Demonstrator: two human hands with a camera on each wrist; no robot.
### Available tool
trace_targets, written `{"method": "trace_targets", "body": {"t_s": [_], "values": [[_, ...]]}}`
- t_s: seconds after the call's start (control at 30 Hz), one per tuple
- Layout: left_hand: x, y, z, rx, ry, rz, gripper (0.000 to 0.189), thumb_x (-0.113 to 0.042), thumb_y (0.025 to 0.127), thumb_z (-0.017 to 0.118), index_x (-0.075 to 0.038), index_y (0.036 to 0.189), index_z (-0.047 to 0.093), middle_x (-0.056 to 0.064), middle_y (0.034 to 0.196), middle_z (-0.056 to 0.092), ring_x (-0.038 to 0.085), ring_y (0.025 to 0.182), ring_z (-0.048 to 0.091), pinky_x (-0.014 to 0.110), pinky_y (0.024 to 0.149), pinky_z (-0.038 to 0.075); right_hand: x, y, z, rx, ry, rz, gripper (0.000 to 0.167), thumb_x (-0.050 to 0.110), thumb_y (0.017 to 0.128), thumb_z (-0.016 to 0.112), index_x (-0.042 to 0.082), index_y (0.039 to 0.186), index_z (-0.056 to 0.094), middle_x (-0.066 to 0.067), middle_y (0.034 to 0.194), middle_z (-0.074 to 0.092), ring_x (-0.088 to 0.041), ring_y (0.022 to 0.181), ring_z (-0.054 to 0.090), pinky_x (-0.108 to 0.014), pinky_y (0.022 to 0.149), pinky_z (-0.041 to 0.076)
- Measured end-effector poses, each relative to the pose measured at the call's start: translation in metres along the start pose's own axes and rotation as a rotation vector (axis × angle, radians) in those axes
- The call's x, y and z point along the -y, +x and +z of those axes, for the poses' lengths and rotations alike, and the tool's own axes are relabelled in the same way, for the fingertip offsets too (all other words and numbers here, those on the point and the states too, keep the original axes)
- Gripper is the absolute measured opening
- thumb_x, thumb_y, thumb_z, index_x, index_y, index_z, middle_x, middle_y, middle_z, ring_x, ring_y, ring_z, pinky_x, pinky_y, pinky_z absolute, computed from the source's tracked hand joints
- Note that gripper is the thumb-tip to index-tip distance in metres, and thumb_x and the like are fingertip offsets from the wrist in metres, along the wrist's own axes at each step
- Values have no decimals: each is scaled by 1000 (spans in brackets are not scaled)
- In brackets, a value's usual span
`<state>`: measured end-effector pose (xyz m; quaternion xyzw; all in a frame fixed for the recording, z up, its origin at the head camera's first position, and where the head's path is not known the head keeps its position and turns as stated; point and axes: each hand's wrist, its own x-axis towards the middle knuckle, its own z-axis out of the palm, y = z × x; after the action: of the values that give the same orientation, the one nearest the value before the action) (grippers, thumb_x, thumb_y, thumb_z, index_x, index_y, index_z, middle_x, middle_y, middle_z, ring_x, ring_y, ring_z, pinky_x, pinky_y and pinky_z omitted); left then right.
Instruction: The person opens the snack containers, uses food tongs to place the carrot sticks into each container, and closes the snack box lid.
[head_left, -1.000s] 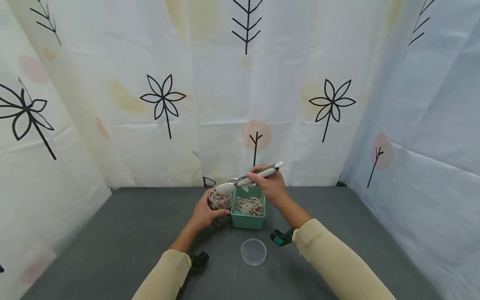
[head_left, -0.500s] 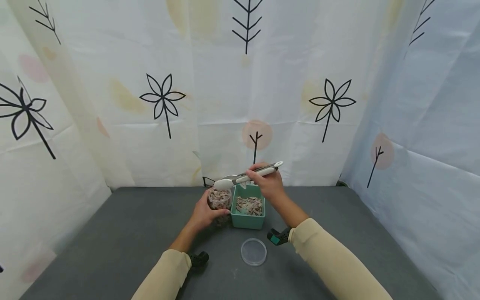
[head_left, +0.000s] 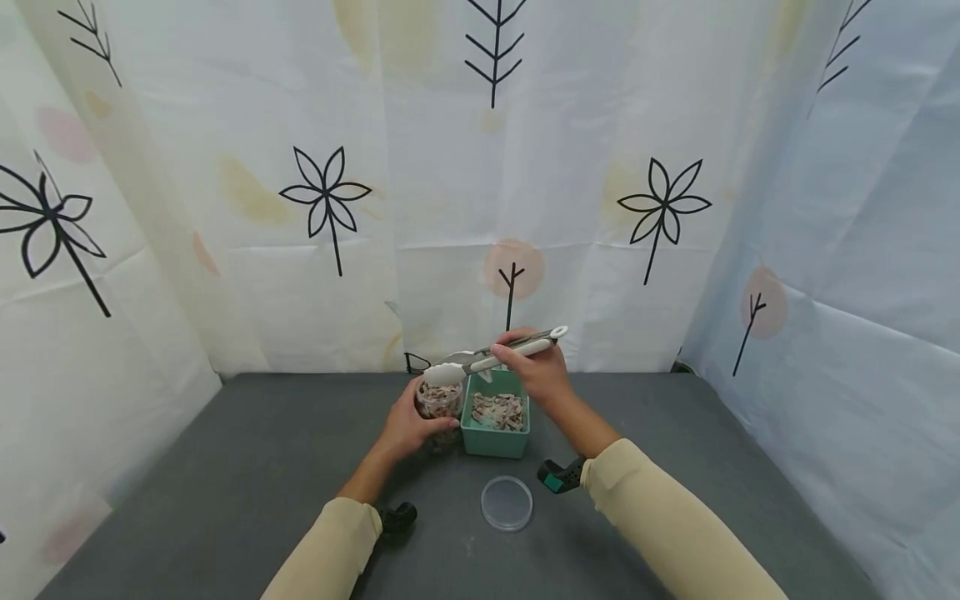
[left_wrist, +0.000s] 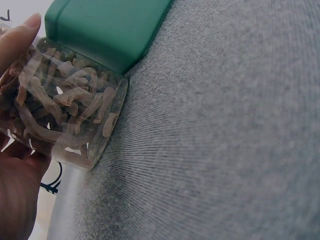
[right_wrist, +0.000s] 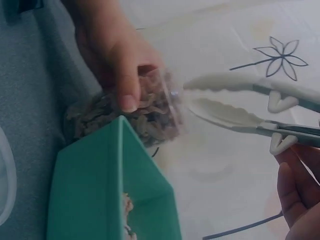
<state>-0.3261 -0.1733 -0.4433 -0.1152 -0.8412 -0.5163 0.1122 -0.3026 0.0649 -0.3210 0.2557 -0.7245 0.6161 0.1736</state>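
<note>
My left hand [head_left: 407,427] grips a clear plastic jar [head_left: 441,402], thumb on the near side and fingers round the far side. Pale brown dried strips [left_wrist: 75,95] fill much of the jar, which stands on the table in the left wrist view. White-and-grey tongs [head_left: 487,361] are held in my right hand [head_left: 542,367]. Their white scalloped tips [right_wrist: 225,112] hover at the jar's mouth, a little apart, with nothing visible between them. Right beside the jar is a green rectangular tub [head_left: 495,443] with similar strips [head_left: 499,412] on its bottom.
A round clear lid [head_left: 507,503] lies on the dark grey table [head_left: 300,483] in front of the tub. White patterned cloth [head_left: 450,167] hangs behind the table and along both sides.
The tong tips first rose slightly off the jar's mouth, then came down a little and to the left. The left hand, jar, tub and lid stay where they were.
</note>
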Motion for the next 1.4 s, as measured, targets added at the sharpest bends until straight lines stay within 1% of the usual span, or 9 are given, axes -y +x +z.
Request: {"method": "trace_targets", "body": {"t_s": [0.17, 0.3, 0.57, 0.77, 0.9, 1.07, 1.17, 1.3, 1.4], "values": [[-1, 0, 0, -2, -9, 7, 92, -24, 71, 89, -10, 146, 37, 16, 123, 55, 31, 107, 55, 49, 87, 46, -13, 2, -7, 89, 71, -16, 18, 1, 88, 70, -9, 103, 65, -20, 103, 66, -16, 86, 63, -29, 74, 50], [0, 1, -1, -3, 1, 9, 91, -25, 71, 89, -11, 146, 38, 14, 122, 55, 30, 106, 55, 48, 88, 45, -19, 0, -9, 141, 102, -19, 20, -2, 89, 69, -12, 104, 63, -26, 107, 61, -17, 88, 62, -29, 75, 50], [2, 0, 0, 10, -25, -14, 94, -26, 72, 89, -13, 148, 35, 16, 130, 52, 31, 112, 54, 49, 89, 46, -17, -2, -17, -30, 105, 1, 23, 2, 88, 71, -9, 107, 64, -21, 106, 64, -10, 83, 63, -26, 73, 48], [2, 1, 0, 12, 0, -15, 94, -28, 72, 89, -15, 148, 36, 15, 131, 52, 32, 115, 53, 50, 90, 45, -19, -2, -42, -80, 96, -16, 28, 2, 89, 69, -12, 113, 61, -27, 112, 62, -11, 88, 62, -25, 75, 47], [2, 0, 0, 7, 16, -14, 94, -29, 71, 89, -15, 148, 36, 16, 131, 52, 33, 116, 53, 51, 90, 44, -21, -4, -62, -118, 35, 1, 29, 5, 90, 69, -9, 116, 62, -25, 115, 61, -10, 90, 60, -24, 76, 46], [3, 0, 1, 9, 30, -14, 95, -33, 72, 88, -14, 149, 35, 17, 131, 52, 33, 115, 53, 52, 89, 45, -16, -12, -83, -138, 36, 35, 33, -1, 91, 66, -15, 119, 57, -31, 118, 57, -5, 86, 60, -21, 73, 47], [3, 0, 1, 12, 29, -15, 95, -32, 73, 88, -14, 149, 35, 18, 132, 51, 34, 116, 53, 52, 88, 45, -17, -18, -95, -175, -2, 67, 33, -1, 90, 67, -13, 119, 58, -23, 109, 62, -4, 80, 60, -20, 70, 48], [2, -1, 0, 7, 17, -12, 95, -30, 73, 88, -13, 149, 35, 18, 132, 51, 35, 116, 53, 53, 89, 45, -38, -22, -112, -236, -85, 105, 32, 6, 89, 71, -6, 117, 62, -1, 94, 65, -4, 77, 60, -20, 69, 48], [1, -1, 0, 7, 18, -8, 94, -30, 73, 88, -13, 149, 35, 18, 132, 51, 35, 117, 52, 53, 90, 45, -52, -26, -123, -273, -127, 128, 31, 10, 89, 72, -3, 116, 63, 6, 91, 63, -4, 76, 60, -20, 69, 48]]}}
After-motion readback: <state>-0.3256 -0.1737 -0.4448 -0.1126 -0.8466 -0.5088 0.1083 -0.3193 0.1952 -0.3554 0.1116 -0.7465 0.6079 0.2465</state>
